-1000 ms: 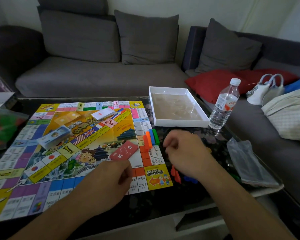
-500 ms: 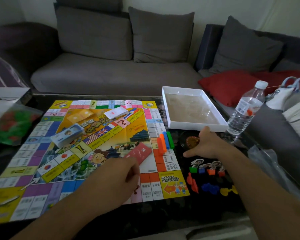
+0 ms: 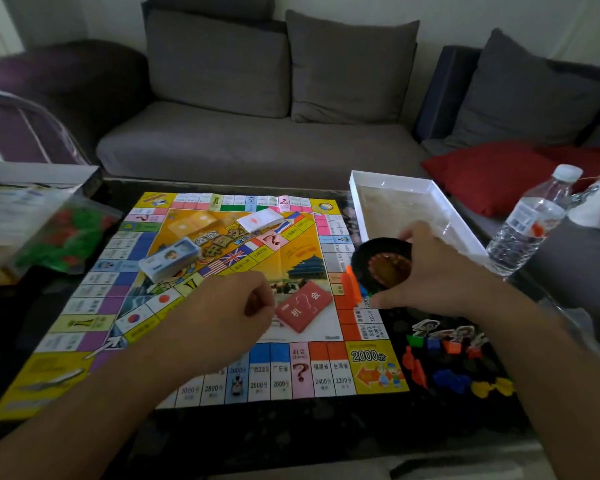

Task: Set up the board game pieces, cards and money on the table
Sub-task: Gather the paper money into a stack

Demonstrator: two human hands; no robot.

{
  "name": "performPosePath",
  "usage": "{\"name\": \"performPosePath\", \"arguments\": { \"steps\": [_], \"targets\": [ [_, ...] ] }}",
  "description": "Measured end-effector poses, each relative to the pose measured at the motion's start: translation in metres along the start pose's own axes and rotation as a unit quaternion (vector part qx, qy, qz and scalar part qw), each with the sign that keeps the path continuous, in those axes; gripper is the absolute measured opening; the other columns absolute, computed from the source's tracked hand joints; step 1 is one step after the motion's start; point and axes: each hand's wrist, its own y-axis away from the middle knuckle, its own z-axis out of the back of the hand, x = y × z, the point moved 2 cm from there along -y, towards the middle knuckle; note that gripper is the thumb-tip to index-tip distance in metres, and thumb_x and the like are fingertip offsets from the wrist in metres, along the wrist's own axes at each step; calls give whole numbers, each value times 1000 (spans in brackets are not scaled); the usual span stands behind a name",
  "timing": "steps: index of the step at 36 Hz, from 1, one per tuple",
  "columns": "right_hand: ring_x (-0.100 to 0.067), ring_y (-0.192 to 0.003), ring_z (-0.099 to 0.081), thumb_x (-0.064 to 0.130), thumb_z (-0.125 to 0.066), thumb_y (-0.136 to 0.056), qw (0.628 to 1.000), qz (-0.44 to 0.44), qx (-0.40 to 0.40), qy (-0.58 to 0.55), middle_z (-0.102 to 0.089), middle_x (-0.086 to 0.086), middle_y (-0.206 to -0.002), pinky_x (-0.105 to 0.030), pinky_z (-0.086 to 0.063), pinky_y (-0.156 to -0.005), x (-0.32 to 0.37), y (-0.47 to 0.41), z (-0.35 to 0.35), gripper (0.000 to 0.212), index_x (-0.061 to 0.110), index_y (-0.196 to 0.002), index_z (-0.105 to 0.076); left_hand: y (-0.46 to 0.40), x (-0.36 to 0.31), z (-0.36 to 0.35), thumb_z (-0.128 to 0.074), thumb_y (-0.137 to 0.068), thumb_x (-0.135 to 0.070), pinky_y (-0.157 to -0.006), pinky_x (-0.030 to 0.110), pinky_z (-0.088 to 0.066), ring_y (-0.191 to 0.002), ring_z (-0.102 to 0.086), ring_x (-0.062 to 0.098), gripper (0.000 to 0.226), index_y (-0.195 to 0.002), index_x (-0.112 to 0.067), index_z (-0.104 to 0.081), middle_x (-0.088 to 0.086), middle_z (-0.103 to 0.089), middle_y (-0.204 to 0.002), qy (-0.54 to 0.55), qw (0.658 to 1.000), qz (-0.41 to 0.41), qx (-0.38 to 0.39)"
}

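A dark surface [image 3: 291,431] in front of a grey sofa [image 3: 257,140], board [image 3: 222,306] laid out, a round black dish [image 3: 383,261] in hand.

The dish, with something brown inside, sits just off the board's right edge, beside the white box lid [image 3: 413,188]. It looks small, stiff and light; its rim is the natural hold, kept level so nothing spills. The right hand [image 3: 433,271] curls round that rim, thumb low, wrist straight. The left hand [image 3: 222,310] rests fisted mid-board beside the red card deck [image 3: 303,305]; what it holds I cannot tell. Coloured tokens [image 3: 454,362] lie by the surface's near right corner.
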Motion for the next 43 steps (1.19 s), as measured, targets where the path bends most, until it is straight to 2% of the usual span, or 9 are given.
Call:
{"name": "performPosePath", "arguments": {
  "steps": [4, 8, 11, 18, 23, 26, 33, 38, 43],
  "targets": [
    [-18, -117, -60, 59, -99, -49, 996, 69, 44, -18, -57, 8, -128, -45, -56, -100, 42, 7, -23, 119, 36, -141, -28, -1, 14, 10, -65, -101, -31, -70, 17, -52, -84, -64, 1, 7, -103, -35, -60, -17, -66, -96, 1, 999, 33, -10],
    [-20, -127, -51, 70, -93, -44, 989, 132, 68, -17, -51, 11, -137, -49, -51, -106, 83, 6, -56, 124, 43, -143, -24, -3, 30, 19, -59, -104, -37, -65, 20, -50, -79, -64, 3, 41, -144, -32, -52, -13, -67, -110, -11, 997, 73, -37],
    [-22, -129, -48, 71, -93, -48, 983, 165, 77, -21, -48, 10, -141, -50, -50, -106, 112, 3, -78, 122, 42, -144, -24, -2, 44, 28, -55, -106, -38, -72, 24, -51, -87, -63, 10, 49, -153, -27, -48, -4, -69, -118, -20, 993, 103, -54],
    [-21, -134, -37, 61, -93, -65, 971, 210, 113, -2, -42, 7, -147, -44, -37, -111, 156, 3, -111, 112, 33, -149, -26, 1, 79, 42, -53, -106, -35, -72, 27, -49, -94, -65, 20, 35, -134, -20, -67, 6, -72, -121, -73, 985, 148, -55],
    [-25, -143, -33, 65, -90, -66, 966, 222, 131, 34, -37, 3, -157, -46, -26, -116, 168, 0, -135, 120, 28, -156, -20, 4, 97, 41, -55, -103, -31, -63, 31, -55, -80, -68, 20, 28, -117, -14, -74, 9, -74, -101, -98, 979, 175, -16],
    [-24, -150, -24, 66, -87, -69, 964, 220, 143, 35, -27, 4, -164, -46, -19, -121, 168, -1, -141, 124, 28, -162, -14, 3, 103, 38, -57, -102, -28, -70, 36, -58, -85, -70, 26, 30, -112, -6, -74, 15, -74, -99, -107, 976, 191, 3],
    [-16, -160, 1, 68, -85, -73, 959, 239, 150, 25, 2, 11, -174, -48, -6, -130, 159, -1, -140, 133, 30, -166, 2, 2, 96, 41, -56, -101, -26, -52, 27, -46, -67, -60, 18, 24, -98, -5, -68, 8, -64, -82, -118, 972, 198, -46],
    [-20, -156, -19, 68, -80, -78, 964, 231, 134, -9, -17, 9, -170, -49, -22, -127, 147, 4, -127, 117, 31, -165, -12, -1, 68, 42, -56, -102, -24, -56, 18, -42, -76, -54, 6, 25, -124, -15, -65, 0, -64, -104, -94, 980, 147, -92],
    [-17, -142, -44, 60, -70, -93, 972, 168, 133, -97, -37, 7, -162, -35, -41, -109, 122, 12, -95, 84, 28, -160, -31, -2, 41, 29, -61, -100, -17, -67, 16, -45, -89, -59, 7, 21, -119, -23, -67, -7, -65, -104, -17, 989, 78, -127]
  ]
}}
